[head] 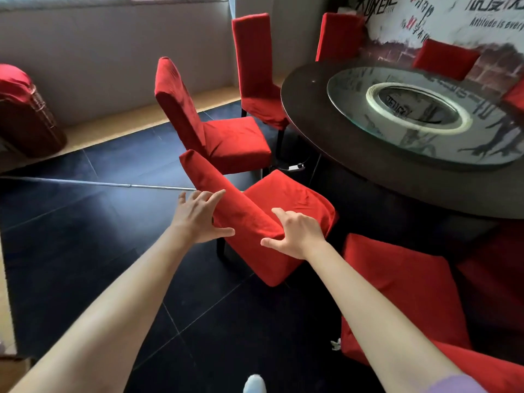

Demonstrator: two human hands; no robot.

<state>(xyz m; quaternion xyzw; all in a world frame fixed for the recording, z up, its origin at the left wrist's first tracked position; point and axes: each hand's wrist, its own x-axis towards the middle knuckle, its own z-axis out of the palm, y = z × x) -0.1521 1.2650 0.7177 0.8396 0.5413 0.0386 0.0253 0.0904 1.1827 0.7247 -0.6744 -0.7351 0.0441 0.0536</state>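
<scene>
The left hand [198, 217] and right hand [295, 232], fingers spread open, flank the red-covered chair [235, 211] backrest. Black tiled floor [113, 251] lies beneath, with a round dining table [326, 131] beyond the right hand.

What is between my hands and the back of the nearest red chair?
Nothing visible. The left hand and right hand, both spread open, are at the chair back, one on each side of its near end. Whether they press on it is unclear.
</scene>
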